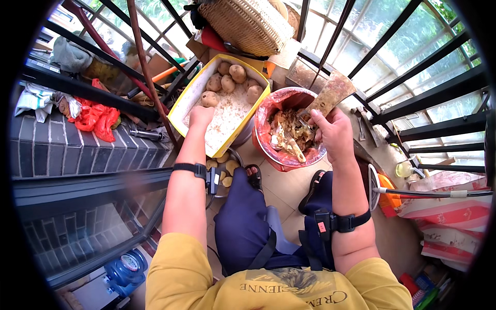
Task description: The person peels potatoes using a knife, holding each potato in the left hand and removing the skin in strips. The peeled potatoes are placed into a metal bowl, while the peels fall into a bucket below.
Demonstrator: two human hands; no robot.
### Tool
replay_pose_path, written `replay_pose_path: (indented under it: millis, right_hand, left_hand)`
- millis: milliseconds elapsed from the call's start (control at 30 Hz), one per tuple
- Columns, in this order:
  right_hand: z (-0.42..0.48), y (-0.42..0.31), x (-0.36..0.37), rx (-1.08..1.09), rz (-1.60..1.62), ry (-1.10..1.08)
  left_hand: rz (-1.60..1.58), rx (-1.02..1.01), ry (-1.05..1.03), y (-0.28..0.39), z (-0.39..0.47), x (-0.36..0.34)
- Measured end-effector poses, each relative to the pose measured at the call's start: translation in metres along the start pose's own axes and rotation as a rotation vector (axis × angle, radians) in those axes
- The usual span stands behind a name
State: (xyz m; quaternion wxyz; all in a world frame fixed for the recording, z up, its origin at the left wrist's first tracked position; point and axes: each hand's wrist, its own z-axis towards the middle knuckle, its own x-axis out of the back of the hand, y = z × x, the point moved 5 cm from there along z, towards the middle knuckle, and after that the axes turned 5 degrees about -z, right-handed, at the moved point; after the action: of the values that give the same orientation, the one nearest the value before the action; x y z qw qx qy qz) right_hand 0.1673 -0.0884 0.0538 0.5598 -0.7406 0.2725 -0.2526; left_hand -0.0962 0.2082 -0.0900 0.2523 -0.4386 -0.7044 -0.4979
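My left hand (201, 115) is inside a yellow-rimmed box (232, 143), right beside a potato (209, 99); whether its fingers hold something is hidden. More unpeeled potatoes (228, 83) lie at the box's far end. In my right hand (336, 130) is a wide, rust-stained cleaver blade (334, 92), held over the rim of a bucket (286, 167) lined with a red plastic bag. Peelings and scraps (290, 128) fill the bucket, with a pale-handled tool (297, 151) lying on them. Below the box, a metal bowl (221, 190) holds several peeled potato pieces (231, 166).
A wicker basket (248, 25) stands beyond the box. Black metal railings (426, 131) curve around the right side. Red plastic bags (97, 112) lie on the brick ledge (73, 147) at left. An orange dustpan (388, 193) is at right, and a blue water jug (126, 271) is at lower left.
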Motion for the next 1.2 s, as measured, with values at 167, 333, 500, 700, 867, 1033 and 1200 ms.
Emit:
replay_pose_path:
  millis: [167,333,500,700,867,1033,1200]
  right_hand:
    - [0.0,-0.003,0.0,0.031,0.004,0.009]
    - [-0.001,-0.007,-0.002,0.057,-0.004,-0.003]
    - [0.001,-0.009,0.006,0.069,-0.039,0.039]
    - [0.002,-0.012,0.011,0.072,0.015,0.084]
    - [0.001,-0.01,0.02,0.059,0.004,0.119]
    - [0.003,-0.011,0.021,0.063,-0.01,0.107]
    - [0.002,-0.009,0.016,0.075,0.0,0.121]
  left_hand:
    - [-0.188,-0.086,-0.501,0.036,-0.049,-0.023]
    - [0.026,-0.37,-0.319,0.055,-0.069,-0.026]
    - [-0.165,-0.57,-0.272,0.108,-0.099,-0.014]
    - [-0.49,-0.815,-0.452,0.182,-0.161,-0.036]
    - [0.208,-0.545,-0.561,0.189,-0.168,-0.033]
    - [-0.01,-0.751,-0.302,0.123,-0.1,-0.035]
    - [0.044,-0.223,-0.077,0.038,-0.005,-0.006]
